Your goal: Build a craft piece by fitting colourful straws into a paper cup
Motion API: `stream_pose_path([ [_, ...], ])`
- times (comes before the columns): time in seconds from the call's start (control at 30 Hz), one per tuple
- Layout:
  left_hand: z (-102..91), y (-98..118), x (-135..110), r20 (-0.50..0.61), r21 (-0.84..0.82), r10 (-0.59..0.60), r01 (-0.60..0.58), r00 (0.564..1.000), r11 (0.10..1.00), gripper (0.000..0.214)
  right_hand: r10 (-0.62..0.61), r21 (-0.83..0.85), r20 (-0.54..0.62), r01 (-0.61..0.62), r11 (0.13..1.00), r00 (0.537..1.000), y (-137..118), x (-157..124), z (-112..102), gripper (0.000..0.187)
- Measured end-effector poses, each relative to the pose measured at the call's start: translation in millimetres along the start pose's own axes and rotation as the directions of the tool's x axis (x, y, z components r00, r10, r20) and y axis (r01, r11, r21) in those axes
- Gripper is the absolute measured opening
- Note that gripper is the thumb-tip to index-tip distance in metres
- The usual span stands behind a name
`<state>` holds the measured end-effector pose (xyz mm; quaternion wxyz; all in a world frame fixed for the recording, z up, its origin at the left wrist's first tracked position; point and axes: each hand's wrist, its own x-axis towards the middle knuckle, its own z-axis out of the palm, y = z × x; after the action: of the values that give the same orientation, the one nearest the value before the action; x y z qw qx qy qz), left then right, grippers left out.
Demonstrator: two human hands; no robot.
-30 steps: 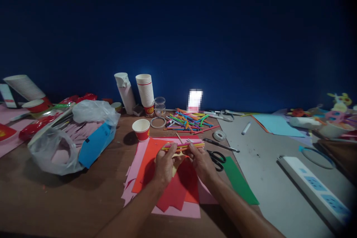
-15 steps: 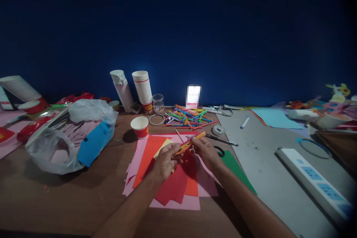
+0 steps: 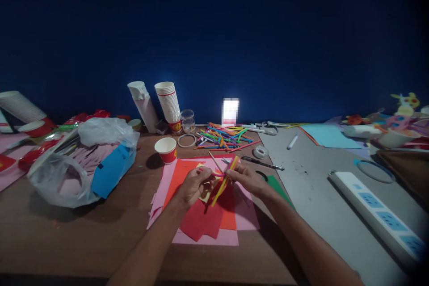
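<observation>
The left hand [image 3: 193,186] and the right hand [image 3: 247,179] are working closer together than in the earlier frames, and the bundle of thin yellow, orange and pink craft sticks [image 3: 225,179] is turning with them. It is no longer lying nearly level, and is now standing steeply tilted between the 2 hands, its lower end angling down toward the papers. Both grips are closed: the left thumb and fingers are pinching a pink stick at the bundle's near side, and the right fingers are closing around the bundle higher up. Exact contact is partly hidden. A small pale yellow card piece [image 3: 205,192] is sitting just below the left grip; I cannot tell whether it is being held. Under both grips, a stack of pink, orange and red paper sheets [image 3: 201,237] is lying on the wooden tabletop [image 3: 100,241]. Beyond the grip, a red-banded white paper cup [image 3: 166,149] and a heap of coloured craft sticks [image 3: 224,139] are standing apart. Right of the grip, black-handled scissors [image 3: 262,175] are now showing only a handle loop, and a green paper strip [image 3: 277,189] is mostly covered by the right wrist.
</observation>
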<state>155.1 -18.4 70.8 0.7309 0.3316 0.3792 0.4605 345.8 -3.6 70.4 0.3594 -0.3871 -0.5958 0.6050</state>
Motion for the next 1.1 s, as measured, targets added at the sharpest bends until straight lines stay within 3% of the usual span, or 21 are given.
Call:
stream_pose_path([
  [0.17,10.0,-6.2,-0.6,-0.016,-0.108,-0.008,0.006,1.0,0.994,0.031,0.015,0.01,-0.061,-0.015,1.0,0.998,0.7,2.5,3.3,0.033],
  [0.43,6.6,-11.1,1.0,-0.066,0.132,-0.001,0.01,0.998,0.991,0.035,0.034,0.011,-0.038,-0.034,0.999,0.999,-2.0,2.4,10.5,0.034],
  [0.57,8.7,-7.1,-2.9,0.003,0.174,0.018,-0.018,1.0,0.985,0.039,0.04,0.015,-0.102,-0.039,0.999,0.994,0.0,3.7,7.0,0.035],
  [0.7,11.4,-5.8,-6.1,0.088,0.292,-0.056,0.028,0.995,0.956,0.039,0.035,0.032,-0.129,-0.031,0.999,0.991,3.3,5.1,2.3,0.034],
  [0.83,9.5,-8.7,-3.2,0.046,0.362,-0.079,0.057,0.996,0.931,0.033,0.034,0.079,-0.123,-0.024,0.997,0.992,0.5,4.6,3.3,0.037],
  [1.1,13.1,-12.6,0.6,-0.035,0.1,0.013,-0.009,0.999,0.995,0.035,-0.021,0.184,-0.13,0.045,0.982,0.991,-11.2,1.6,19.4,0.028],
])
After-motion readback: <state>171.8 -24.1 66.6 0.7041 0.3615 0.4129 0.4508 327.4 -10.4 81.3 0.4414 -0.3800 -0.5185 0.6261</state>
